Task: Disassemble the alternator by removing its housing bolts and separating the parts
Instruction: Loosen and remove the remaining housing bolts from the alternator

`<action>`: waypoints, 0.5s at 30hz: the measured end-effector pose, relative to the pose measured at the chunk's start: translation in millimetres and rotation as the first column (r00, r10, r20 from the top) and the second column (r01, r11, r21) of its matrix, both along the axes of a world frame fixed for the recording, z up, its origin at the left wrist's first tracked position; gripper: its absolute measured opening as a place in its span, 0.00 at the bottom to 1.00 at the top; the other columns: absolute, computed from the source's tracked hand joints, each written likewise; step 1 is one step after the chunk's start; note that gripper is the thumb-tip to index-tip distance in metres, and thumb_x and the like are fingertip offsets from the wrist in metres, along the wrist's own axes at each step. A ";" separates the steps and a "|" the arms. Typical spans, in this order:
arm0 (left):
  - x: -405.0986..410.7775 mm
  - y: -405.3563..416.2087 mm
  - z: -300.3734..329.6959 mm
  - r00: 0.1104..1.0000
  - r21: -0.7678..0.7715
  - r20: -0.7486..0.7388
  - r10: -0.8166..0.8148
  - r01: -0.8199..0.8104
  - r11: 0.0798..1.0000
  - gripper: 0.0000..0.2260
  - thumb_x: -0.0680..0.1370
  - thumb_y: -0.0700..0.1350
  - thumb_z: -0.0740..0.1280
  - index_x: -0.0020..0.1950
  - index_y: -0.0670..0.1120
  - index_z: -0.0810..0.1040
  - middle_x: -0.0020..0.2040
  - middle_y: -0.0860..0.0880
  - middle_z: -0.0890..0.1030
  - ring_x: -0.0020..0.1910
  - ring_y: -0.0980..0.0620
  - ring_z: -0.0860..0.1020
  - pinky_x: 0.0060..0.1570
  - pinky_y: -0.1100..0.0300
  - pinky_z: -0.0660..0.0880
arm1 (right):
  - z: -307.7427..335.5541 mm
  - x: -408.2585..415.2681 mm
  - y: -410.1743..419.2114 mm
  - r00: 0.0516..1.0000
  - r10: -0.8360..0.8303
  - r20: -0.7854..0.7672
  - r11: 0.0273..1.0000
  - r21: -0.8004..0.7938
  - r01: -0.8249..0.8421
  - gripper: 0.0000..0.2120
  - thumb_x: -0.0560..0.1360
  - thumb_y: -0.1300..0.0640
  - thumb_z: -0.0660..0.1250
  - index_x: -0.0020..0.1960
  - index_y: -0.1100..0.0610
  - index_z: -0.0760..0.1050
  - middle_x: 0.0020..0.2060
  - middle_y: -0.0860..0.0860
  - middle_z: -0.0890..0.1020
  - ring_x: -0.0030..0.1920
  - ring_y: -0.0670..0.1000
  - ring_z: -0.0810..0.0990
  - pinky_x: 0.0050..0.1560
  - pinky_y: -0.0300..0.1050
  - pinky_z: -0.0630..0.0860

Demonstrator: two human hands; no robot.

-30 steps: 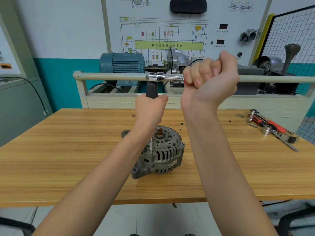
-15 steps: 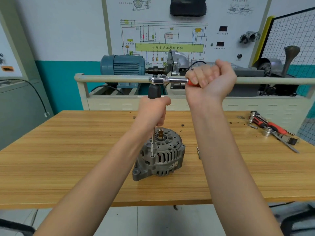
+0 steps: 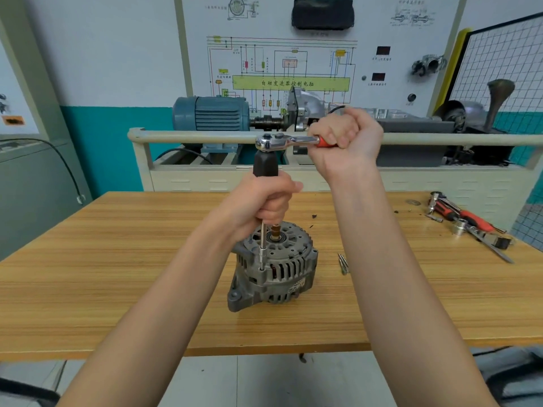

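A grey alternator (image 3: 276,268) stands shaft-up on the wooden table (image 3: 117,274). My left hand (image 3: 264,201) grips the black handle (image 3: 265,164) of a long driver whose thin steel shaft (image 3: 262,248) runs straight down to a housing bolt on the alternator's top left rim. A chrome ratchet (image 3: 282,141) sits on top of that black handle, lying level and pointing right. My right hand (image 3: 343,142) grips its red handle in a fist.
Loose bits (image 3: 342,262) lie on the table just right of the alternator. Red-handled tools and sockets (image 3: 467,221) lie at the far right. Behind the table stand a cream rail (image 3: 191,136), a blue motor (image 3: 210,113) and a wiring diagram board.
Both hands and the tool have come down, and the driver's tip now sits on the alternator's bolt. The ratchet handle has swung a little under my right hand.
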State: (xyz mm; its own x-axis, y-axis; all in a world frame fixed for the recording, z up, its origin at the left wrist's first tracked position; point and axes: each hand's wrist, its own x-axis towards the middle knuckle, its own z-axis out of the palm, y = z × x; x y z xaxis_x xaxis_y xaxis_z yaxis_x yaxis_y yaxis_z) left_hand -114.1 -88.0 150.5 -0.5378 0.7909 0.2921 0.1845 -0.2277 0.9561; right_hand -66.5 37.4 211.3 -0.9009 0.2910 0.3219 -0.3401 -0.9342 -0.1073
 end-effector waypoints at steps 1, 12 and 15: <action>0.4 2.9 -0.6 0.994 0.021 0.027 0.107 -0.108 0.994 0.24 0.76 0.36 0.64 0.22 0.51 0.62 0.18 0.55 0.60 0.16 0.57 0.56 0.20 0.67 0.55 | -0.6 3.3 -0.5 0.997 -0.081 0.002 0.997 0.013 0.080 0.27 0.78 0.62 0.54 0.20 0.54 0.58 0.15 0.46 0.57 0.15 0.45 0.54 0.18 0.35 0.54; -2.9 -11.9 1.5 0.999 0.031 -0.005 0.047 -0.047 0.998 0.19 0.72 0.38 0.67 0.24 0.48 0.65 0.20 0.53 0.63 0.19 0.55 0.61 0.25 0.63 0.62 | 7.4 9.4 -10.9 0.984 -0.176 0.010 0.976 0.131 0.174 0.26 0.78 0.62 0.54 0.20 0.53 0.57 0.15 0.46 0.57 0.15 0.45 0.54 0.19 0.34 0.54; -2.1 -11.5 2.6 0.998 -0.023 -0.027 -0.060 0.060 0.998 0.20 0.72 0.39 0.65 0.23 0.47 0.64 0.19 0.52 0.62 0.18 0.55 0.60 0.24 0.62 0.58 | 4.5 -0.1 -6.4 1.000 0.018 0.021 1.000 0.016 -0.018 0.28 0.78 0.61 0.53 0.19 0.54 0.57 0.14 0.46 0.57 0.13 0.45 0.55 0.17 0.33 0.54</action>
State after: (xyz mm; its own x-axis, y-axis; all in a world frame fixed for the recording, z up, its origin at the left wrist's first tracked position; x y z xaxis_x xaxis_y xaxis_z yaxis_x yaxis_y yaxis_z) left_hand -116.2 -99.5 153.1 -0.4810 0.8279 0.2884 0.1980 -0.2179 0.9557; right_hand -66.6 31.0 215.8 -0.9126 0.2699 0.3072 -0.3211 -0.9382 -0.1294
